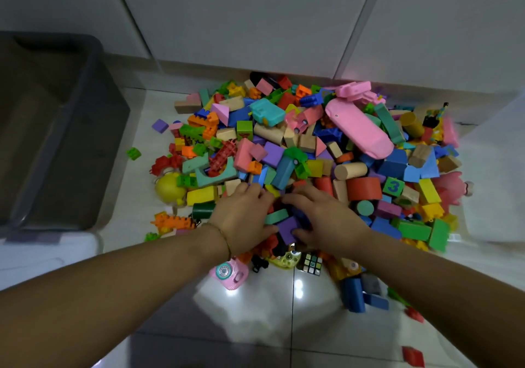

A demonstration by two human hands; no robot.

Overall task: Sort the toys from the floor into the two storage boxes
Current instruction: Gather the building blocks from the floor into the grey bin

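Toys [284,146] heaped mid-frame, unsorted. Left hand [244,214] and right hand [326,217] cup near blocks; actual hold cannot be told. Next, likely: scoop, then carry to box [65,117] — upper left.

Bare floor [133,185] strip between toy pile [312,146] and grey box [93,129] — passable; pile abuts wall [255,26] behind.

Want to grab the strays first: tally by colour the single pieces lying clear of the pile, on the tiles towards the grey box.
Purple block: 1
Green bricks: 2
Total: 3
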